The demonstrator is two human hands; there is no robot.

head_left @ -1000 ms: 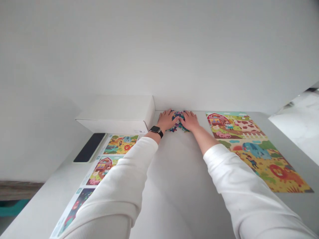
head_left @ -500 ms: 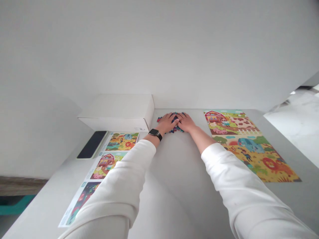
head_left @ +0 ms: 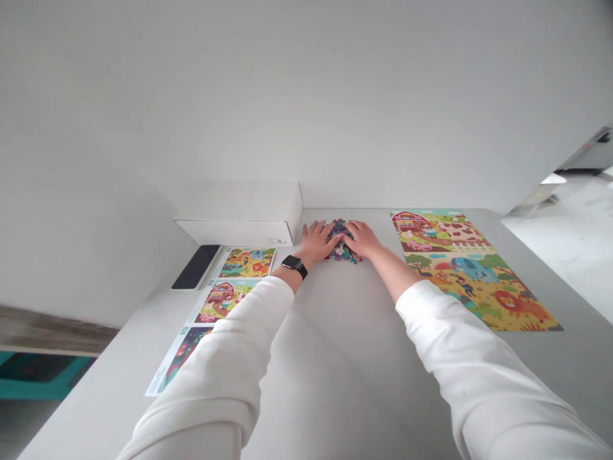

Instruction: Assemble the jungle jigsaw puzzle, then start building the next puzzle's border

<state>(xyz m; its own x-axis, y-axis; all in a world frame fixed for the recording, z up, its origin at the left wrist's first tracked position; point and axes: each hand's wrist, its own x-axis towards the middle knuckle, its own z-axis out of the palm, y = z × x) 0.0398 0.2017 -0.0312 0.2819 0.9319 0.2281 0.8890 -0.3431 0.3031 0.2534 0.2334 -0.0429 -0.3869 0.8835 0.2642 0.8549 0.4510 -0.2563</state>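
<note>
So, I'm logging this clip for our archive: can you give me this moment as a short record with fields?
Left hand: resting on the left side of the pile, fingers spread
Right hand: resting on the right side of the pile
Pile: multicoloured jigsaw pieces, between the hands
Wrist: black smartwatch on the left
Left of the hands: white cardboard box, phone, printed sheet of small pictures
Right of the hands: illustrated farm and animal poster
Surface: pale table
</note>
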